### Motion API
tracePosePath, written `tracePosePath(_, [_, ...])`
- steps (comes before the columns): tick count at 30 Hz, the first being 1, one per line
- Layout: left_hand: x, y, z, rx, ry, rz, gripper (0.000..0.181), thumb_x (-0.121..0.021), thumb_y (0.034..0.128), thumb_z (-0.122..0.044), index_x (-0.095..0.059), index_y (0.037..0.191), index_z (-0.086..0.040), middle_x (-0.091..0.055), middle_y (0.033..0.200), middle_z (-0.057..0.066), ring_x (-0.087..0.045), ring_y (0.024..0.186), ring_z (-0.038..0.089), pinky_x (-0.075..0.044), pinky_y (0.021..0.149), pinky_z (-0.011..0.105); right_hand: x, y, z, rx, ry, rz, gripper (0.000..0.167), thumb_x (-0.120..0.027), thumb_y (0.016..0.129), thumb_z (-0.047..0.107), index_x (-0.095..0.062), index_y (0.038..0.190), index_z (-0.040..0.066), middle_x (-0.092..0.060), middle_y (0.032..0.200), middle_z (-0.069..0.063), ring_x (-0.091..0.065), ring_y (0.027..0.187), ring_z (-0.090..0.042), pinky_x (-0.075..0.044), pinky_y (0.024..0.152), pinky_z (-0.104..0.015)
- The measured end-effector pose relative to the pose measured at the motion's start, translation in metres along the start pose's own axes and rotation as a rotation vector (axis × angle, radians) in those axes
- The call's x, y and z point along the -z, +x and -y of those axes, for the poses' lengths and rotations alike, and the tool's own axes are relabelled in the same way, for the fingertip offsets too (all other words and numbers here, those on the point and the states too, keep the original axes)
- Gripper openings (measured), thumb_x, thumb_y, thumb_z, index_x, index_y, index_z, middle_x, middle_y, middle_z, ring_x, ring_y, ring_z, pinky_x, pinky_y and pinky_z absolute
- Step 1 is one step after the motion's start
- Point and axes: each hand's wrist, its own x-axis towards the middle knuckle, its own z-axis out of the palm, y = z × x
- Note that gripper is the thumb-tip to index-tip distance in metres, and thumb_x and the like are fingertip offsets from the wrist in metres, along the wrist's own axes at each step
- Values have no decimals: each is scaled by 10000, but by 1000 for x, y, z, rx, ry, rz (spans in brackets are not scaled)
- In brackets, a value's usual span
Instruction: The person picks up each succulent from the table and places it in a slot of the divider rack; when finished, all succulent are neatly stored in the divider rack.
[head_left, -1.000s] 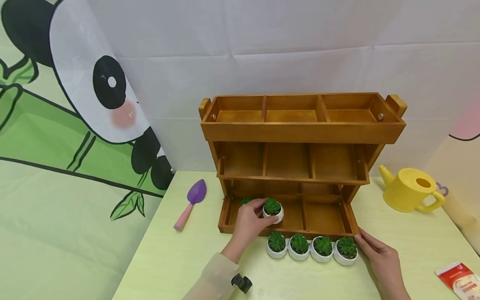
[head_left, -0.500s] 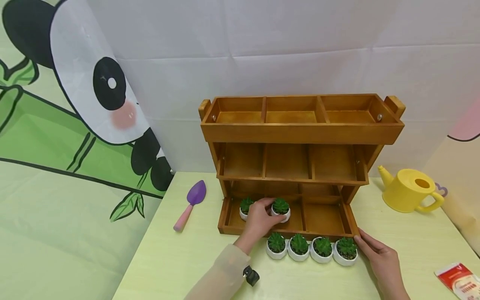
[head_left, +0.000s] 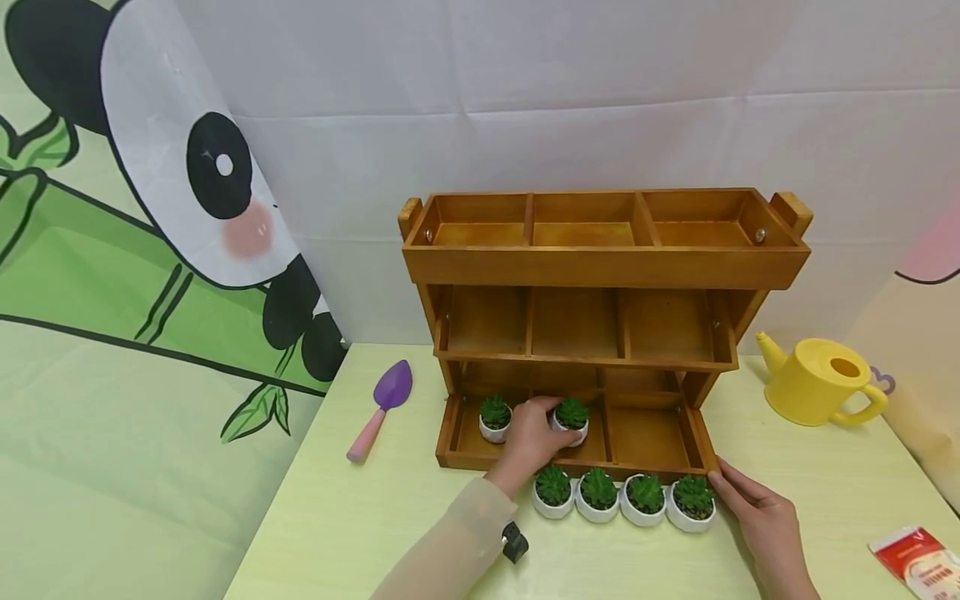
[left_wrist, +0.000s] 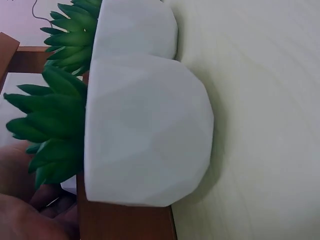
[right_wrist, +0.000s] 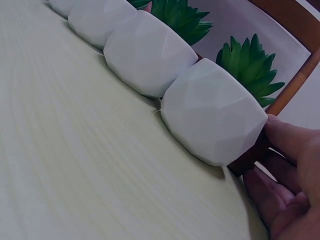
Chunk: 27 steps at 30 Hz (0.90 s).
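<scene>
My left hand (head_left: pixel 531 437) holds a small potted succulent (head_left: pixel 572 414) in a white faceted pot, inside the middle compartment of the wooden shelf's (head_left: pixel 607 265) bottom tier. Another succulent (head_left: pixel 495 417) stands in the left compartment of that tier. My right hand (head_left: pixel 765 517) grips the shelf's front right corner, thumb in front and fingers along the side. A row of several more white-potted succulents (head_left: pixel 645 497) stands on the table before the shelf. In the right wrist view, my thumb (right_wrist: pixel 287 137) is close beside the end pot (right_wrist: pixel 212 115); whether they touch I cannot tell.
To the left lies a trowel (head_left: pixel 381 410) with a purple blade and pink handle. A yellow watering can (head_left: pixel 817 379) stands right of the shelf. Near the table's (head_left: pixel 360 533) right edge is a red and white packet (head_left: pixel 921 560). A pale cloth (head_left: pixel 600 100) hangs behind.
My left hand has moved right with its succulent, farther into the middle compartment. The succulent in the left compartment has come into fuller view. My right hand has stayed at the corner.
</scene>
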Motion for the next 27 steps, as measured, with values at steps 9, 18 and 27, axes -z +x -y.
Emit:
tracePosePath(9, [-5, 5, -1, -15, 3, 33, 505, -920, 814, -264, -753, 1240, -49, -747, 1169, 75, -687, 1094, 271, -568, 945, 380, 0, 1, -1, 0, -2, -2, 598, -771, 948, 426, -647, 1406, 62, -688, 1198, 236, -526, 1098, 202, -439, 862, -28])
tracePosePath(18, [-8, 7, -2, -4, -3, 38, 506, -918, 819, -252, -747, 1250, -46, -745, 1175, 77, -688, 1098, 272, -571, 943, 380, 0, 0, -1, 7, -14, -7, 591, -769, 950, 428, -652, 1403, 65, -687, 1206, 226, -527, 1102, 199, -440, 863, -29])
tracePosePath(27, [-7, 8, -5, 14, -3, 54, 508, -927, 807, -220, -742, 1248, -48, -742, 1170, 79, -684, 1095, 271, -569, 944, 381, 0, 1, 0, 22, 16, -6, 570, -770, 959, 389, -650, 1398, 45, -693, 1182, 237, -539, 1067, 213, -453, 859, -35])
